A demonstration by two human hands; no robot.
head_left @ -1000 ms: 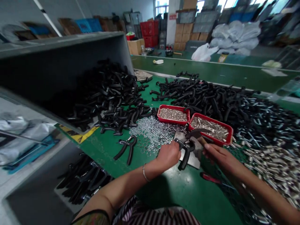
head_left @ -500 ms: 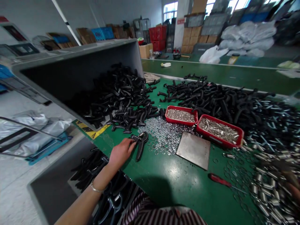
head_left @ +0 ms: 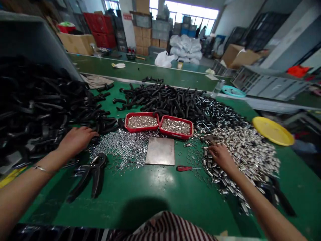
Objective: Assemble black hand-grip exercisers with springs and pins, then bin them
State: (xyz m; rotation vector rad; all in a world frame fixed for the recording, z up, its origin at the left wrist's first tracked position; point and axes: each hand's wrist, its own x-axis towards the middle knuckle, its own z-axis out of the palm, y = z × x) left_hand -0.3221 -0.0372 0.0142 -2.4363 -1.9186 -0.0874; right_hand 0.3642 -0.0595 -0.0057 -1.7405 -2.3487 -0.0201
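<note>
While the left hand (head_left: 76, 139) points forward, fingers loosely extended, any grip hidden, black handles (head_left: 50, 102) lie right there, just beyond it, as the right hand (head_left: 222, 156), hold unclear, curls by metal tubes (head_left: 247, 150).

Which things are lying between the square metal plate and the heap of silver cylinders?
In the head view, between the plate and the heap lie thin rings, a loose cylinder and, nearer the body, a red-handled screwdriver.

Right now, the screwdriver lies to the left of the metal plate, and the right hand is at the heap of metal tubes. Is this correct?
Not fully: the screwdriver lies to the right of the metal plate, as the head view shows. The right hand is at the heap of metal tubes.
</note>
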